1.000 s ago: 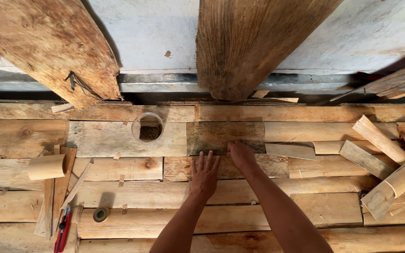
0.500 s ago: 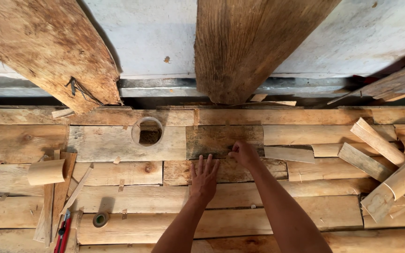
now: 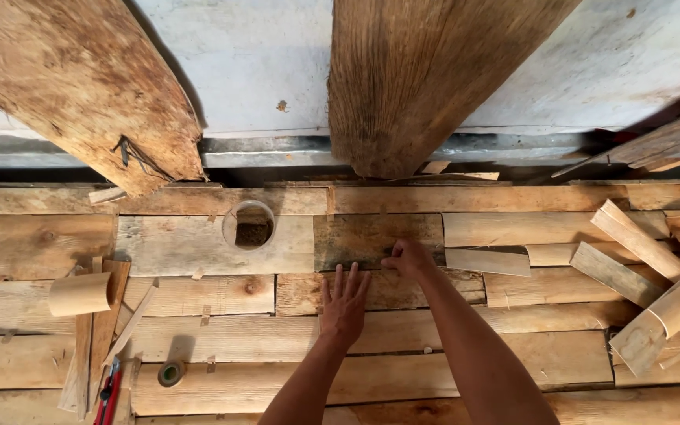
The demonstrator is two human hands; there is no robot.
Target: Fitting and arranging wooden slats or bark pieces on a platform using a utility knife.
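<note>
My left hand (image 3: 345, 303) lies flat, fingers apart, on a pale knotty plank (image 3: 301, 293) in the wooden plank surface. My right hand (image 3: 407, 256) rests just up and right of it, with its fingers curled at the lower edge of a darker weathered board (image 3: 356, 236). I see nothing held in it. Both forearms come in from the bottom edge. Left of the dark board, a pale board has a round hole (image 3: 249, 226) cut through it.
Two heavy rough beams (image 3: 80, 86) (image 3: 419, 79) cross a grey wall at the top. Loose offcuts are piled at the right (image 3: 647, 260). At the left lie a curled wood piece (image 3: 80, 293), thin strips, a red-handled tool (image 3: 109, 393) and a small tape roll (image 3: 171, 372).
My right hand has drawn back from the dark board's upper part to its lower edge and curled its fingers. My left hand has stayed flat on the plank below.
</note>
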